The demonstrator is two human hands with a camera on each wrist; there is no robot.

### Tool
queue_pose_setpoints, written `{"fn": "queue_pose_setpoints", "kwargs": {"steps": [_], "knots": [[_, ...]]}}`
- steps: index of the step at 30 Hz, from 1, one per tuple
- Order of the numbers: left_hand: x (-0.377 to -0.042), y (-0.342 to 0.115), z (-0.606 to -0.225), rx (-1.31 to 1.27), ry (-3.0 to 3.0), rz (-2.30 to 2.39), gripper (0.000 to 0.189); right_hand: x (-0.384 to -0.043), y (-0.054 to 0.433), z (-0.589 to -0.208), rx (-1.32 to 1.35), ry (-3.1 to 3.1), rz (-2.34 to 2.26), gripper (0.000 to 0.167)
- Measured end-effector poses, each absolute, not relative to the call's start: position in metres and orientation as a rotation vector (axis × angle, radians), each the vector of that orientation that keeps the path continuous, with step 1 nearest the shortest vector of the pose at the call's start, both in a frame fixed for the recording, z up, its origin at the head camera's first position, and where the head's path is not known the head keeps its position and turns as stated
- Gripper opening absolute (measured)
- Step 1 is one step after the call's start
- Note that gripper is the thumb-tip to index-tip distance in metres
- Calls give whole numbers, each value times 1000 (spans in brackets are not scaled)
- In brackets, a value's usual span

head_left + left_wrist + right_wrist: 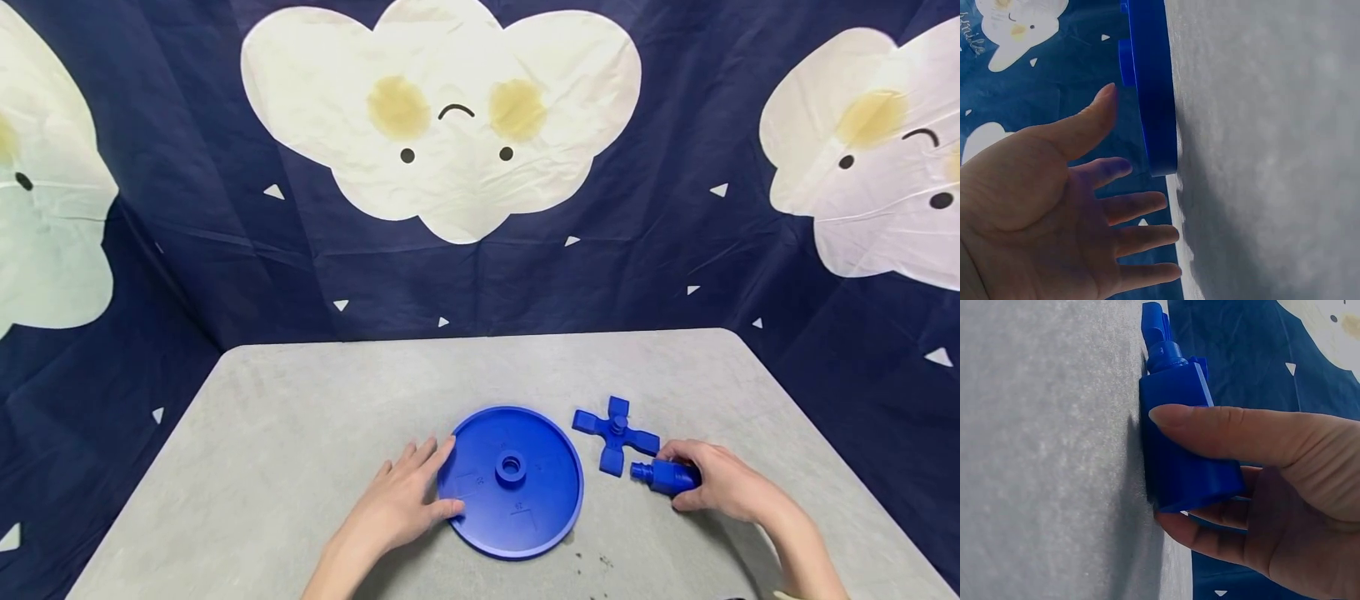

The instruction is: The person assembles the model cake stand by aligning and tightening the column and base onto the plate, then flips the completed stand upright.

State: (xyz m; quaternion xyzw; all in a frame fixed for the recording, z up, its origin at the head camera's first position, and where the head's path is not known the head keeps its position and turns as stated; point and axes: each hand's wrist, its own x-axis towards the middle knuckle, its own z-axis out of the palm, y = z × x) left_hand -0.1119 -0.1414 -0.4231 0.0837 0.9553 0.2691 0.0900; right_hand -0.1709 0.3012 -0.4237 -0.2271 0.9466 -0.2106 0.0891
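A round blue plastic disc (480, 500) with a raised rim and a central socket lies flat on the table. At its left edge is my left hand (401, 496), fingers spread and mostly straight; whether they touch the rim I cannot tell. My right hand (716, 479) holds a short, blocky blue post (1179, 437) with a narrower ringed neck, thumb on one side and fingers around the other. The post lies on its side at the table surface, its neck pointing left. Just beyond it lies a blue four-armed cross piece (611, 442) with a small central knob.
The pale grey table (315, 417) extends on all sides of the parts. A dark blue cloth (480, 283) with white clouds hangs behind and beside it. Small dark marks (603, 561) dot the tabletop near the front.
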Motion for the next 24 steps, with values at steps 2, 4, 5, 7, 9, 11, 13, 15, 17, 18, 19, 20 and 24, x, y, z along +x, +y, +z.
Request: {"fn": "queue_pose_setpoints", "kwargs": {"steps": [2,4,5,7,9,11,13,15,17,18,19,20,24], "knots": [[-111,-142,-423,244,2832,798,85,-171,300,-422,-672,2809,-639,43],[-111,-142,-424,238,2825,793,84,-171,299,-420,-664,2812,-649,42],[-111,-142,-424,236,2823,789,83,-171,298,-419,-668,2817,-659,41],[-111,-141,-424,237,2825,781,83,-170,297,-416,-664,2833,-685,39],[-112,-140,-424,239,2827,773,83,-168,296,-414,-670,2864,-708,38],[-112,-139,-424,240,2833,770,83,-167,295,-411,-681,2889,-739,37],[-112,-138,-424,235,2836,770,83,-166,293,-408,-679,2910,-767,36],[-112,-138,-424,228,2833,767,82,-165,291,-405,-685,2930,-795,36],[-112,-137,-423,220,2828,765,82,-164,289,-402,-697,2952,-819,36],[-112,-137,-423,217,2825,763,82,-163,288,-400,-701,2966,-823,36],[-112,-136,-423,214,2823,762,81,-163,286,-398,-708,2978,-832,35],[-112,-136,-423,211,2821,760,81,-162,285,-397,-714,2987,-844,35],[-112,-135,-423,210,2824,751,81,-160,277,-389,-721,3003,-903,35]]}}
